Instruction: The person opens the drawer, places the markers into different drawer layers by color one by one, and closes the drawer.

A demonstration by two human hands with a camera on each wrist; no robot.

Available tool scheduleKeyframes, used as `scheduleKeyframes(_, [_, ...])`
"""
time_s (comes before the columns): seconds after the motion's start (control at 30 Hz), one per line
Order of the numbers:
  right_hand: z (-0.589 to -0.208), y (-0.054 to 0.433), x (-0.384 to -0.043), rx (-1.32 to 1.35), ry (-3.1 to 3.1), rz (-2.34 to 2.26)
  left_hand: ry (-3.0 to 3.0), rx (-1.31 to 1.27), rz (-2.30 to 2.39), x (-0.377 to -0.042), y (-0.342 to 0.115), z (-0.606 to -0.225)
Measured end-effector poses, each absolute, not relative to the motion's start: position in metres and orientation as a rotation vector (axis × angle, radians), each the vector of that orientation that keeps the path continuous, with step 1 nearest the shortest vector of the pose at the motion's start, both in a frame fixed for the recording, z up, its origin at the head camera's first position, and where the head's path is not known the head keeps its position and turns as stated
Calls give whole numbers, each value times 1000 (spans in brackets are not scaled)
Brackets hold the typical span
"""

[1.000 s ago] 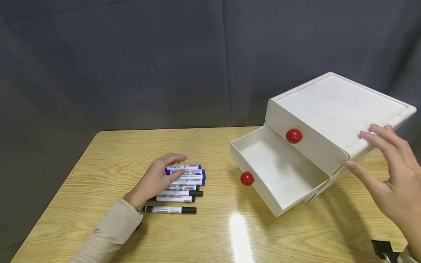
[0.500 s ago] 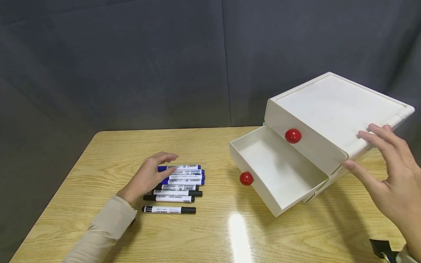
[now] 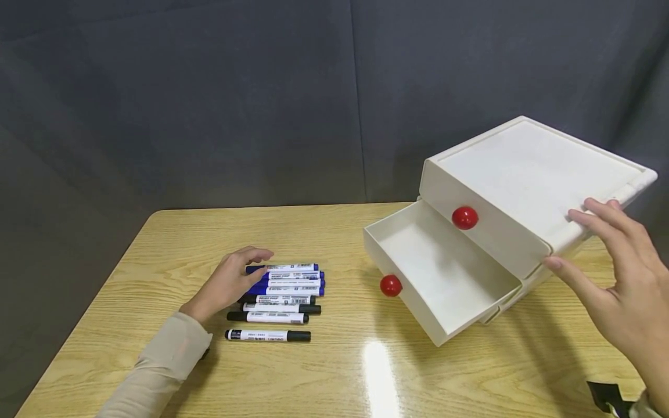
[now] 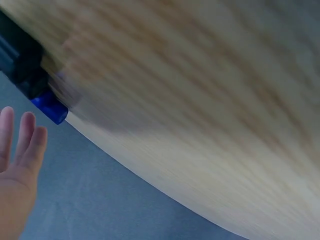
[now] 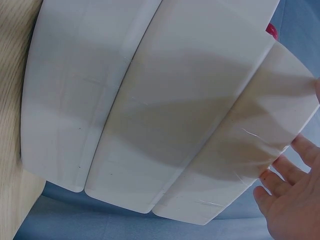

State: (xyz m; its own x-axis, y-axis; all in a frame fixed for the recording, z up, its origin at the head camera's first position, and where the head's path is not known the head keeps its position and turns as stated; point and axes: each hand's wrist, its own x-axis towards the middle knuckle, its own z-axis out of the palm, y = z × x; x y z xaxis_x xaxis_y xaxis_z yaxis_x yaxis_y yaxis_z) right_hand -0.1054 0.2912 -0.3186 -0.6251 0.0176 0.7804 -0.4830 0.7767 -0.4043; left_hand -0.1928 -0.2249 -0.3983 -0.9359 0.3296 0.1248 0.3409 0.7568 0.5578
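Lying on a shiny wood-grain table [image 3: 292, 380], markers [image 3: 290, 291], dark cloth [image 3: 261, 104] behind.

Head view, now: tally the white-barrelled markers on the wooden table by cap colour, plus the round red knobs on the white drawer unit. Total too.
White-barrelled, blue-capped markers: 4
White-barrelled, black-capped markers: 4
Round, glossy red knobs: 2
Total: 10
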Motion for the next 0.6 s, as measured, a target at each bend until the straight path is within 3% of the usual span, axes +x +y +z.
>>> scheduleKeyframes(0.6, [-318, 290, -105, 355, -2138, 753, -3057, -500, -819, -202, -228, -400])
